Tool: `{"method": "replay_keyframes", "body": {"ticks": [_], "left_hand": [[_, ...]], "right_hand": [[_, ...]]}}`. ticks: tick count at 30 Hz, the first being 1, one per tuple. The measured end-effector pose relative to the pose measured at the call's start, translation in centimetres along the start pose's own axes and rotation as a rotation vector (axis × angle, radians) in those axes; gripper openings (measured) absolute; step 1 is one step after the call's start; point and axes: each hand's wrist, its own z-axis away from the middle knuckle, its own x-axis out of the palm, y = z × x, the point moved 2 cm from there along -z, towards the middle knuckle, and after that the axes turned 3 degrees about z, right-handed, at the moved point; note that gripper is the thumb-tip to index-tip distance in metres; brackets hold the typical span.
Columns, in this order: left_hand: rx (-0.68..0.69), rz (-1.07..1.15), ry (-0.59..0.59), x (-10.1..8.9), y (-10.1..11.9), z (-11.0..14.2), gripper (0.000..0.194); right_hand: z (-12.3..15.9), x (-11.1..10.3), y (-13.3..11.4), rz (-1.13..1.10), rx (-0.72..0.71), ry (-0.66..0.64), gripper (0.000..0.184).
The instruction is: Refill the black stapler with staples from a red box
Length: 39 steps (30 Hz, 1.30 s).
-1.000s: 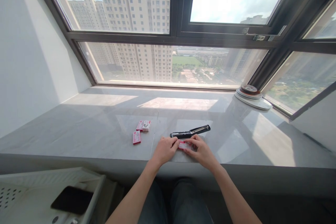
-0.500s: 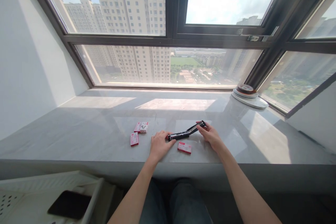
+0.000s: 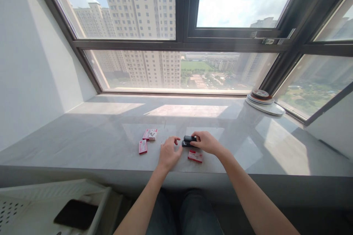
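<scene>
We are pinching the long black stapler (image 3: 188, 138), lying sideways, in our right grip (image 3: 207, 142); our empty left grip (image 3: 169, 153) is resting just beside its left end.

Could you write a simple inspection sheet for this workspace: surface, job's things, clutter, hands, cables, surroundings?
Surface: pale grey ledge, patched with sunlight.
Job's things: black stapler, upper arm over base; red-and-white box on its near side.
Clutter: three small boxes to the left; stack of round items at far right; white basket holding a flat black object.
Hands: right hand grips the stapler; left hand holds nothing, beside the stapler's left end.
Cables: nothing seen.
Surroundings: window, pale tower block outside.
</scene>
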Motion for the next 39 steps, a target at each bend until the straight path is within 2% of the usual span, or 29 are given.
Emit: {"method": "replay_keyframes", "body": {"ticks": [2,6,9,13,16,19,23,26,28,30,32,33,34,35,37,39], "left_hand": [[0.124,0.057,-0.055,0.2,1.8,0.5,0.039],[0.457,0.078,-0.362,1.7,5.3,1.4,0.057],[0.486,-0.002,-0.461,1.6,4.7,0.9,0.064],[0.323,-0.027,-0.401,-1.1,0.2,-0.7,0.073],[0.212,0.045,-0.415,-2.5,-2.1,-1.0,0.066],[0.204,0.084,-0.408,-1.7,-1.6,-0.3,0.061],[0.219,0.072,-0.322,0.9,1.0,0.9,0.062],[0.216,0.102,-0.239,1.0,1.7,1.6,0.07],[0.178,0.113,-0.106,-0.5,0.5,1.8,0.056],[0.054,0.038,0.122,-3.2,-2.1,2.1,0.037],[-0.131,-0.143,0.355,-6.3,-5.5,2.6,0.037],[-0.225,-0.24,0.411,-7.7,-7.3,2.8,0.044],[-0.303,-0.312,0.417,-8.9,-8.9,3.1,0.053],[-0.335,-0.351,0.369,-9.7,-10.3,3.3,0.061],[-0.292,-0.394,0.231,-10.9,-12.1,3.6,0.071],[-0.189,-0.382,0.09,-11.3,-12.8,3.7,0.074]], "right_hand": [[0.8,-1.0,1.2,0.045,0.055,0.034,0.028],[3.0,-1.5,3.8,0.008,0.184,0.101,0.039],[5.0,-0.5,4.9,-0.156,0.261,0.126,0.05],[7.4,0.9,4.2,-0.337,0.296,0.187,0.058],[8.1,1.7,2.8,-0.363,0.277,0.2,0.059],[7.9,2.7,1.2,-0.342,0.28,0.234,0.059],[7.1,4.0,-0.3,-0.295,0.294,0.296,0.06],[7.1,4.0,-0.1,-0.284,0.289,0.32,0.06],[7.4,3.5,0.9,-0.276,0.306,0.364,0.06],[7.8,2.9,2.3,-0.261,0.338,0.412,0.06],[8.0,2.6,3.4,-0.262,0.364,0.427,0.058],[8.1,2.6,3.7,-0.268,0.369,0.421,0.058],[8.0,2.6,3.8,-0.269,0.366,0.41,0.056],[8.0,2.7,3.8,-0.258,0.357,0.401,0.055],[7.9,3.0,3.5,-0.201,0.327,0.392,0.052],[7.8,3.2,3.1,-0.136,0.297,0.384,0.051]]}}
